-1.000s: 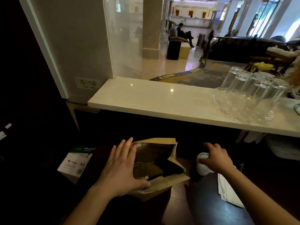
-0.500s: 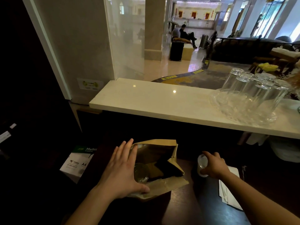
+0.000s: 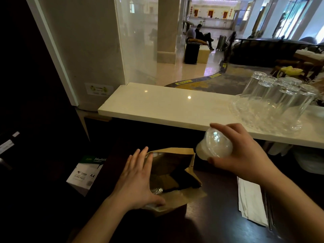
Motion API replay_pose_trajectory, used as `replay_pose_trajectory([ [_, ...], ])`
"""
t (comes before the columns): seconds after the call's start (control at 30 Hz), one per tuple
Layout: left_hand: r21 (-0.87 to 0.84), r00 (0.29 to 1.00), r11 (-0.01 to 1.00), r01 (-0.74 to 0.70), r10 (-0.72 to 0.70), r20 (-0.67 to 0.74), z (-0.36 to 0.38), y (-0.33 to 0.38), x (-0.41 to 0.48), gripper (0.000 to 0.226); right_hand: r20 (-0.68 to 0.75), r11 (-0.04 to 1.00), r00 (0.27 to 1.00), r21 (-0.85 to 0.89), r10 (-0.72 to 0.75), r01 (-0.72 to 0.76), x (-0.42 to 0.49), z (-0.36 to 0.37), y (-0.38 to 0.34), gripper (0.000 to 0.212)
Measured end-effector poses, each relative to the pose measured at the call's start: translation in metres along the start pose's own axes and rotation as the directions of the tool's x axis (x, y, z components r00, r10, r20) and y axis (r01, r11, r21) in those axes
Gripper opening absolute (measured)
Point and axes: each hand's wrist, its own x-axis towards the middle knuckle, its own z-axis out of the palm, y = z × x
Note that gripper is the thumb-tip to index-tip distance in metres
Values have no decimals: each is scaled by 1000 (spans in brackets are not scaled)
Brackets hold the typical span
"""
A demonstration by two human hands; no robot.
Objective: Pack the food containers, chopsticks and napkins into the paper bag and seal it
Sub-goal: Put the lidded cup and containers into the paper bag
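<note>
Right hand (image 3: 245, 155) grips a lidded clear food container (image 3: 214, 146) with pale contents, fingers wrapped round it, held tilted in the air just above and right of the paper bag (image 3: 177, 178). Left hand (image 3: 138, 181) lies flat, fingers spread, pressed on the bag's left wall, thumb on its near edge. Bag stands open on the dark bench (image 3: 210, 223); another clear container (image 3: 157, 189) sits inside, by the left hand. Napkins (image 3: 250, 202) lie flat on the bench right of the bag, under the right forearm. Upturned glasses (image 3: 280, 102) on the white counter (image 3: 166, 106) beyond the bag.
</note>
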Motion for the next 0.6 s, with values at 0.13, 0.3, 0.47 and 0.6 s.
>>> replay_pose_trajectory([
  [0.13, -31, 1000, 999, -14, 13, -11, -1, 1, 3, 143, 119, 987, 982, 86, -148, 138, 6, 4, -45, 94],
  [0.3, -49, 1000, 999, -6, 5, -13, -1, 1, 4, 145, 325, 975, 926, -44, -193, 219, 19, 69, -63, 96],
  [0.47, -53, 1000, 999, -14, 13, -12, 1, 3, 4, 144, 346, 935, 925, -248, -158, 253, 24, 121, -46, 92],
  [0.6, -33, 1000, 999, -26, 26, -7, 3, 8, 4, 143, 361, 906, 929, -361, -81, 220, 25, 146, -37, 84],
])
